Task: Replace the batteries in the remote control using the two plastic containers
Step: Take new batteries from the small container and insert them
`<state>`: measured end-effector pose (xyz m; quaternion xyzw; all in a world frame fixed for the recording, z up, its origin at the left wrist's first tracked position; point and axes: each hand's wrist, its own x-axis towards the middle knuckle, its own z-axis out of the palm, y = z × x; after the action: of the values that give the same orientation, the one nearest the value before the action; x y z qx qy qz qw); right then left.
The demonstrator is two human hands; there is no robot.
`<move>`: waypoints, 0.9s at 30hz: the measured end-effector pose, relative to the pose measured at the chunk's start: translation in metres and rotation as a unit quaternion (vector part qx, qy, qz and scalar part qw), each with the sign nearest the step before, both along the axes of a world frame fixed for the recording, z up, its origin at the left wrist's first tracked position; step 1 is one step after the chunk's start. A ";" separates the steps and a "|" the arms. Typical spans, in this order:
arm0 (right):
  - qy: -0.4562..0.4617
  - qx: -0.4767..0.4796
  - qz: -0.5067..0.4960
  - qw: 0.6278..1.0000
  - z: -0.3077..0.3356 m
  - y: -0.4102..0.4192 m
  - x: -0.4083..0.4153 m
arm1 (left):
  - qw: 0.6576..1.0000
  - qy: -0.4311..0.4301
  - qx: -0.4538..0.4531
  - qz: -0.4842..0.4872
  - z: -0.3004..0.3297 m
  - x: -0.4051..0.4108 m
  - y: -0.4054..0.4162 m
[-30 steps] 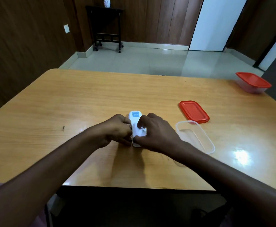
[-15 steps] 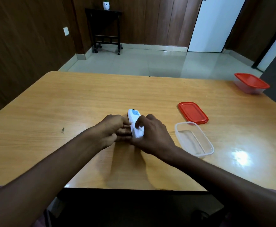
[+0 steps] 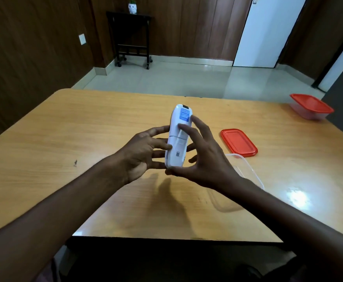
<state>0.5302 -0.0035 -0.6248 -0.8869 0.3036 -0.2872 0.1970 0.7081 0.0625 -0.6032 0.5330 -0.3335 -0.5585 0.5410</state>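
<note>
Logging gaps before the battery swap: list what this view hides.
- Remote control, head view: button side faces away; hands cover its edges.
- Open clear container: right forearm hides much of it.
- Closed container: red lid hides contents.
- Label text: too small.

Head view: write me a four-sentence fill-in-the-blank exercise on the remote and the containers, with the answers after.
1. The white plastic remote control is held by ___ hands.
2. The loose red rectangular lid lies flat on the wooden ___.
3. The open clear plastic container sits on the person's ___ side.
4. The closed clear container with the red lid stands near the table's far ___ corner.

Missing words: both; table; right; right
</note>
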 end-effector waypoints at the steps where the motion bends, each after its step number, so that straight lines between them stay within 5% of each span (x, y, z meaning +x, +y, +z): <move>1: 0.036 -0.002 -0.007 0.999 0.003 -0.002 -0.003 | 1.000 -0.021 -0.001 -0.010 -0.001 -0.004 0.000; 9: 0.169 -0.099 -0.036 0.980 0.014 -0.003 -0.012 | 0.993 -0.090 -0.006 -0.070 -0.006 -0.013 0.005; 22: 0.083 -0.099 0.003 0.992 0.015 0.001 -0.010 | 0.992 -0.018 0.059 -0.111 0.001 -0.007 0.007; 27: 0.046 -0.051 0.066 0.996 0.004 -0.008 -0.012 | 0.998 -0.007 0.063 -0.018 -0.004 -0.006 -0.001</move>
<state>0.5181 -0.0117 -0.6204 -0.9260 0.2386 -0.2475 0.1561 0.7024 0.0619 -0.6076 0.5635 -0.3111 -0.5844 0.4941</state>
